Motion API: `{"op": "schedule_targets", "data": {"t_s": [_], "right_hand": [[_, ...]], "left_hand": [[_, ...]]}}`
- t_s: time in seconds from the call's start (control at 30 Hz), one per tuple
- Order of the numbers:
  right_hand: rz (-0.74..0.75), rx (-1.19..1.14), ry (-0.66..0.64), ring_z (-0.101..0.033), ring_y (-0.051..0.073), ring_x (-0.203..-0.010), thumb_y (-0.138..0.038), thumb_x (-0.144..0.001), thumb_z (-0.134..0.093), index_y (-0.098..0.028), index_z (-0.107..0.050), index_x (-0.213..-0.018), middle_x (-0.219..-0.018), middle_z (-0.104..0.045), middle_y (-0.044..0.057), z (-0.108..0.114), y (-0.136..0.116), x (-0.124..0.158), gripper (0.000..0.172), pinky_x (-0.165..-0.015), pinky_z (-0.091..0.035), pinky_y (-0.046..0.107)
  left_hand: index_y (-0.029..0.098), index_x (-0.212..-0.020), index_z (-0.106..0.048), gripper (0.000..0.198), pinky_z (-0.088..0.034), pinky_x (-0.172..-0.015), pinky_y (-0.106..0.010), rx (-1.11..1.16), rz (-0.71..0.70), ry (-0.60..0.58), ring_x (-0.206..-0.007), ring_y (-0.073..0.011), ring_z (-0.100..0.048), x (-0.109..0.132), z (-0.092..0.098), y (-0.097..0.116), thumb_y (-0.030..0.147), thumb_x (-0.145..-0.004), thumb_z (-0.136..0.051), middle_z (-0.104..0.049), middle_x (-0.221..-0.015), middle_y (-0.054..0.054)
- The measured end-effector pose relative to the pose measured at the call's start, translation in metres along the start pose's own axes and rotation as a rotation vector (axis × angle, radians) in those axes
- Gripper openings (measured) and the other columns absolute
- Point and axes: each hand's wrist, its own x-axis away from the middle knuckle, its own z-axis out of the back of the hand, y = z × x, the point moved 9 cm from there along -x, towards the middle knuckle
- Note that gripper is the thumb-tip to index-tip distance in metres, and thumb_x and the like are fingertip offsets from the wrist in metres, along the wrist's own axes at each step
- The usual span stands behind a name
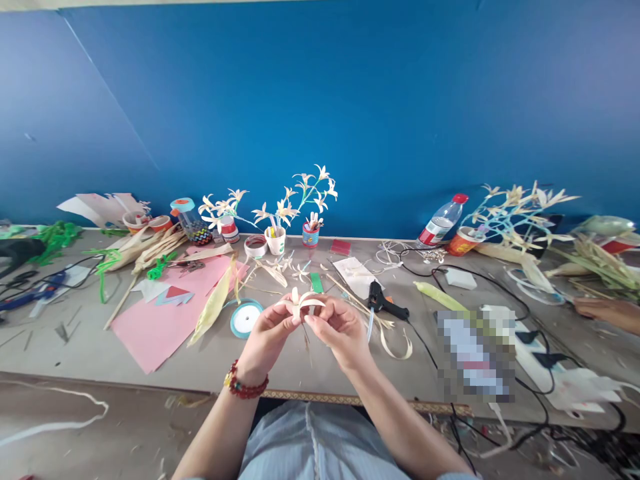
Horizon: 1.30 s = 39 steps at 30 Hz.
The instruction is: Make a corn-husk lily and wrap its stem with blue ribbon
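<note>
Between my hands, over the table's front half, is a cream husk flower with curved petals spreading upward. My left hand, a red bead bracelet at its wrist, pinches the flower's base from the left. On the other side my right hand has thumb and fingers closed on it. A thin dark stem or wire hangs below the fingertips; its upper end is hidden. Left of my left hand lies a white-and-blue ribbon spool. A black glue gun rests to the right of my right hand.
Pink paper sheets and a pale husk lie left. Husk flowers stand in a white cup and an orange cup near the blue wall. Cables and a power strip are right. Another person's hand reaches in there.
</note>
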Motion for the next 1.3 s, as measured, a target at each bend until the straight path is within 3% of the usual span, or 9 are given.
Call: {"op": "schedule_targets", "data": {"t_s": [0.37, 0.57, 0.7, 0.8, 0.93, 1.0, 1.07, 1.2, 1.3], "right_hand": [[0.032, 0.035, 0.013, -0.061, 0.020, -0.084, -0.020, -0.079, -0.072, -0.020, -0.051, -0.059, -0.081, -0.066, 0.004, 0.001, -0.002, 0.001, 0.029, -0.073, -0.047, 0.031], [-0.030, -0.028, 0.098, -0.052, 0.012, -0.063, -0.025, -0.079, -0.074, -0.020, -0.049, -0.058, -0.074, -0.061, 0.001, 0.010, 0.006, 0.006, 0.033, -0.057, -0.041, 0.026], [-0.179, -0.184, -0.104, -0.040, 0.007, -0.047, -0.029, -0.077, -0.077, -0.020, -0.039, -0.058, -0.067, -0.055, -0.002, 0.011, 0.013, 0.022, 0.044, -0.045, -0.033, 0.023], [-0.164, -0.280, -0.162, -0.029, 0.006, -0.040, -0.036, -0.071, -0.081, -0.022, -0.031, -0.055, -0.059, -0.044, -0.005, 0.037, 0.005, 0.036, 0.054, -0.035, -0.024, 0.020], [-0.005, -0.336, 0.086, -0.010, 0.010, -0.041, -0.045, -0.072, -0.079, -0.024, -0.025, -0.057, -0.049, -0.020, -0.010, 0.099, -0.014, 0.041, 0.060, -0.029, -0.011, 0.018], [-0.002, -0.295, 0.161, -0.010, 0.011, -0.042, -0.045, -0.077, -0.074, -0.025, -0.030, -0.060, -0.048, -0.020, -0.010, 0.111, -0.018, 0.040, 0.051, -0.031, -0.014, 0.019], [-0.045, -0.214, 0.126, -0.018, 0.010, -0.042, -0.046, -0.079, -0.073, -0.026, -0.040, -0.067, -0.050, -0.030, -0.009, 0.102, -0.017, 0.037, 0.040, -0.034, -0.022, 0.019], [-0.101, 0.063, 0.029, -0.038, 0.009, -0.042, -0.038, -0.081, -0.074, -0.025, -0.053, -0.086, -0.057, -0.047, -0.008, 0.055, -0.011, 0.030, 0.025, -0.039, -0.033, 0.021], [0.100, 0.432, 0.094, -0.047, 0.010, -0.047, -0.030, -0.085, -0.070, -0.023, -0.059, -0.085, -0.061, -0.053, -0.004, 0.028, -0.024, 0.028, 0.012, -0.045, -0.039, 0.023]], "left_hand": [[0.017, -0.071, -0.070, 0.014, -0.045, -0.085, -0.029, -0.010, 0.001, -0.015, -0.089, -0.0180, -0.057, -0.004, -0.009, -0.002, 0.027, -0.076, -0.079, -0.063, -0.088, -0.004], [0.018, -0.075, -0.070, 0.013, -0.045, -0.083, -0.027, -0.060, -0.062, 0.120, -0.082, -0.0156, -0.057, -0.004, 0.004, -0.002, 0.026, -0.074, -0.080, -0.062, -0.081, -0.002], [0.018, -0.074, -0.069, 0.014, -0.045, -0.085, -0.029, -0.079, -0.116, 0.205, -0.081, -0.0154, -0.056, -0.005, 0.014, 0.004, 0.027, -0.074, -0.080, -0.062, -0.083, -0.002], [0.018, -0.072, -0.066, 0.017, -0.045, -0.086, -0.030, -0.071, -0.124, 0.252, -0.083, -0.0160, -0.057, -0.006, 0.020, 0.006, 0.027, -0.072, -0.081, -0.062, -0.083, -0.002], [0.018, -0.071, -0.066, 0.018, -0.046, -0.085, -0.030, -0.078, -0.136, 0.267, -0.083, -0.0165, -0.058, -0.005, 0.023, 0.010, 0.028, -0.072, -0.081, -0.061, -0.081, -0.002], [0.018, -0.072, -0.066, 0.019, -0.046, -0.084, -0.030, -0.095, -0.140, 0.263, -0.081, -0.0164, -0.058, -0.005, 0.022, 0.010, 0.029, -0.072, -0.081, -0.062, -0.081, -0.002], [0.018, -0.072, -0.066, 0.019, -0.046, -0.083, -0.030, -0.120, -0.145, 0.244, -0.081, -0.0164, -0.058, -0.005, 0.018, 0.009, 0.030, -0.073, -0.080, -0.063, -0.081, -0.002], [0.019, -0.073, -0.064, 0.017, -0.044, -0.082, -0.029, -0.174, -0.158, 0.209, -0.086, -0.0184, -0.058, -0.004, 0.008, 0.008, 0.029, -0.077, -0.077, -0.060, -0.080, -0.002], [0.019, -0.075, -0.063, 0.016, -0.042, -0.083, -0.028, -0.226, -0.171, 0.210, -0.087, -0.0179, -0.057, 0.000, 0.002, 0.010, 0.028, -0.080, -0.075, -0.058, -0.080, -0.001]]}}
